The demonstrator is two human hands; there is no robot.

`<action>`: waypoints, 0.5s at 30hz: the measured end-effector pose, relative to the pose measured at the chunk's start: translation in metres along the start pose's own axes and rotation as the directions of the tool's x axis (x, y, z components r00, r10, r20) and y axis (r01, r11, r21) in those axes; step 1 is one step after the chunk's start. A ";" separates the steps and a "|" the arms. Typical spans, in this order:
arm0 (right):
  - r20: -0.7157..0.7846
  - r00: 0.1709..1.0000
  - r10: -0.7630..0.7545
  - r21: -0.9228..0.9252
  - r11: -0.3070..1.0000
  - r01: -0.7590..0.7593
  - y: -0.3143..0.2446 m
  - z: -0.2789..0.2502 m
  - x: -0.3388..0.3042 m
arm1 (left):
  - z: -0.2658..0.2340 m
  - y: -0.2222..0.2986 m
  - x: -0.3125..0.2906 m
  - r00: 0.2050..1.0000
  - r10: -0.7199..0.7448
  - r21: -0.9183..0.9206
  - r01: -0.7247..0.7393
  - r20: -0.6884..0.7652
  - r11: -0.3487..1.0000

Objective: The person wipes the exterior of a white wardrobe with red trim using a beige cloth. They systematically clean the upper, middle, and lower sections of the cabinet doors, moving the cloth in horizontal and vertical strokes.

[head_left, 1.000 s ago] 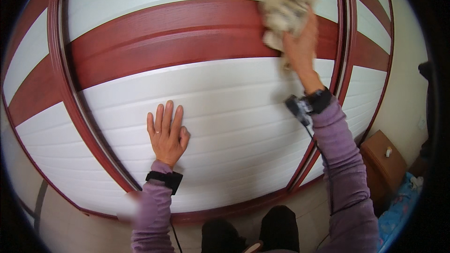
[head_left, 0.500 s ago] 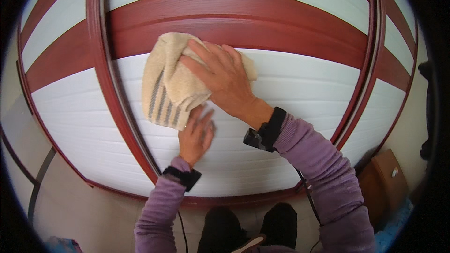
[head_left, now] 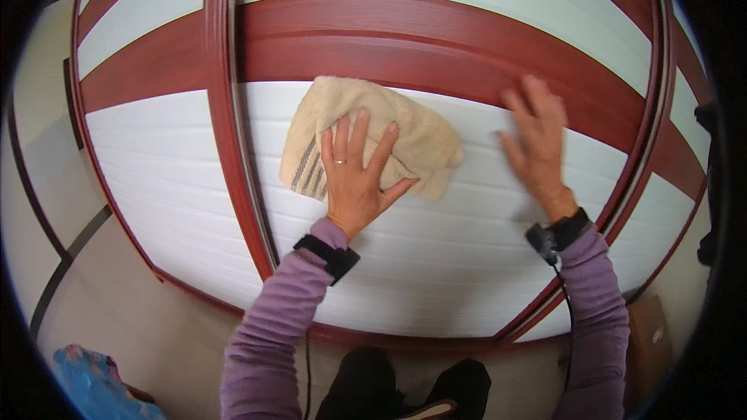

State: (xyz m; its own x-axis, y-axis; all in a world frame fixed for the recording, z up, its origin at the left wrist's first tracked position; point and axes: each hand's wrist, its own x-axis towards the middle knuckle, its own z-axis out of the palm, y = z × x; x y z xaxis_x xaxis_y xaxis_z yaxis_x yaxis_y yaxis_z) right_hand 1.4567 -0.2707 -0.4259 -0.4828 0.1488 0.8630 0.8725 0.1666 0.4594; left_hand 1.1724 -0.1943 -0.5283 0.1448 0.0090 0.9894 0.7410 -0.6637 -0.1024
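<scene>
A beige towel (head_left: 416, 128) with dark grey stripes at its left end lies spread against the white lower panel (head_left: 436, 264) of a red-framed wardrobe door. Its top edge overlaps the red band (head_left: 436, 47) across the door. My left hand (head_left: 358, 175) presses flat on the towel with the fingers spread, a ring on one of them. To the right of the towel and apart from it, my right hand (head_left: 537, 136) is raised in front of the door, fingers apart, slightly blurred and holding nothing.
Upright red door frames with metal-edged grooves stand left (head_left: 226, 109) and right (head_left: 642, 132) of the panel. A brown wooden box-like piece (head_left: 650, 338) is at the lower right. Blue patterned fabric (head_left: 97, 381) lies at the lower left. Black cables hang from both wristbands.
My right hand has come off the towel and moved right. My left hand has gone up from below the towel onto it. The towel lies more spread out. The view has shifted.
</scene>
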 end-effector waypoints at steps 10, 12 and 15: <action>-0.108 0.985 0.134 -0.171 0.974 -0.151 0.063 0.011 -0.047 | -0.031 -0.097 0.106 0.957 -0.052 0.127 0.092 -0.285 0.988; -0.155 0.984 0.092 -0.153 0.981 -0.116 0.062 0.011 -0.046 | -0.031 -0.103 0.101 0.964 -0.039 0.200 0.095 -0.264 0.975; -0.177 0.977 0.119 -0.180 0.972 -0.151 0.059 0.012 -0.048 | -0.027 -0.104 0.073 0.966 -0.100 0.155 0.140 -0.239 0.978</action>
State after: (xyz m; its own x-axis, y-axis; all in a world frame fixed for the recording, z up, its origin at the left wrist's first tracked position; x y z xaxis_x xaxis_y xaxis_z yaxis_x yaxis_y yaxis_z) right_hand 1.5303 -0.2563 -0.4429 -0.3545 -0.0075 0.9350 0.9345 -0.0365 0.3540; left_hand 1.0886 -0.1448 -0.4429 -0.0911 -0.1037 0.9904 0.8465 -0.5320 0.0221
